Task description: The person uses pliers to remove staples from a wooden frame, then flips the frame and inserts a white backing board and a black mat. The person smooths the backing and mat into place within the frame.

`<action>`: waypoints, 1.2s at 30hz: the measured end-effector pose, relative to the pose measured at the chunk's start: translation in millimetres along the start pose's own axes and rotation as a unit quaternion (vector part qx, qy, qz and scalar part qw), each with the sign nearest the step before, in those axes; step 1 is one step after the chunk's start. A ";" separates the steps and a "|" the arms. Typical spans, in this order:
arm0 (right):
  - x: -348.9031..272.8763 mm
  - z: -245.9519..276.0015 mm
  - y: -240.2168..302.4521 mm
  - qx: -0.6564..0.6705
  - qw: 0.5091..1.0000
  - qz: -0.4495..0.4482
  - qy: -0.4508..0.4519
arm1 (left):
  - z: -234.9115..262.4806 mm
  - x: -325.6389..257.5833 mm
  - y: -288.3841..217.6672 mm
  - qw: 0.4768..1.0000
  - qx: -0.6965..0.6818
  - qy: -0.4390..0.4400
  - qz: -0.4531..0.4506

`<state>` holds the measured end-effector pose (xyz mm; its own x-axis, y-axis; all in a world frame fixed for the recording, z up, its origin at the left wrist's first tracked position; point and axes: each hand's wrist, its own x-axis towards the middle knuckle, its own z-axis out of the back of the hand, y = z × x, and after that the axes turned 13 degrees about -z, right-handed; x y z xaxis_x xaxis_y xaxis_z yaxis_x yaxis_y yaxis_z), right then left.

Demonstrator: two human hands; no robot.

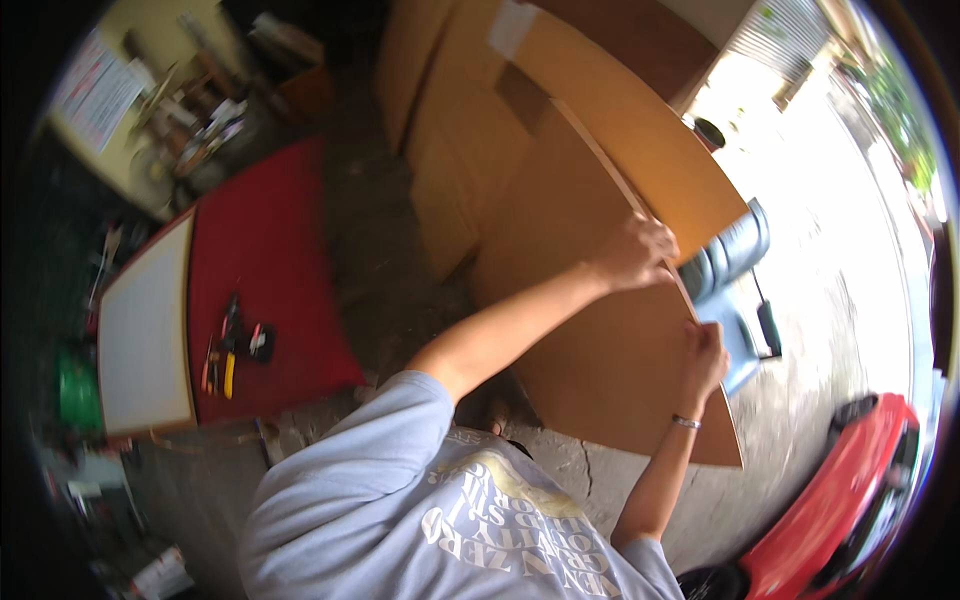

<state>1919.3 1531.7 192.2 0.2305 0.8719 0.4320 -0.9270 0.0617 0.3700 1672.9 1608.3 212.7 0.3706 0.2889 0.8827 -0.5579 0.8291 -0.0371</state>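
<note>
In front of me stands a large thin brown wooden board (600, 370), upright and tilted, its long top edge running from the far middle down to the near right. My left hand (640, 252) is closed over that edge, fingers wrapped round it. Nearer to me, my right hand (708, 358) grips the same edge with the fingers curled; a band (687, 422) circles that wrist. Just behind the board, more large brown sheets (640, 140) lean in a stack.
At left, a red-topped table (265, 240) carries a white panel (147, 325) and several hand tools (229, 375). A blue plastic chair (738, 335) stands beyond the board. A red vehicle (835, 490) is at the lower right. Cluttered items (190, 125) fill the back left.
</note>
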 end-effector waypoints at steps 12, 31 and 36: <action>179.6 -163.8 -47.7 -0.277 0.960 0.036 0.012 | 135.9 -392.0 -222.1 0.713 -0.013 0.167 0.681; -60.4 -206.8 190.4 0.022 0.963 0.169 0.210 | 183.2 -512.3 -530.5 0.253 0.136 -0.142 0.947; -328.4 -138.8 327.2 0.204 0.801 0.420 0.374 | 274.5 -560.6 -586.6 0.365 0.110 -0.282 0.881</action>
<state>1499.2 1333.0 57.2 -0.8074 0.5792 0.1124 -0.4529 -0.7305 0.5112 1588.6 828.6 -131.7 -0.8831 0.0861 -0.4612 0.3685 -0.4811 -0.7954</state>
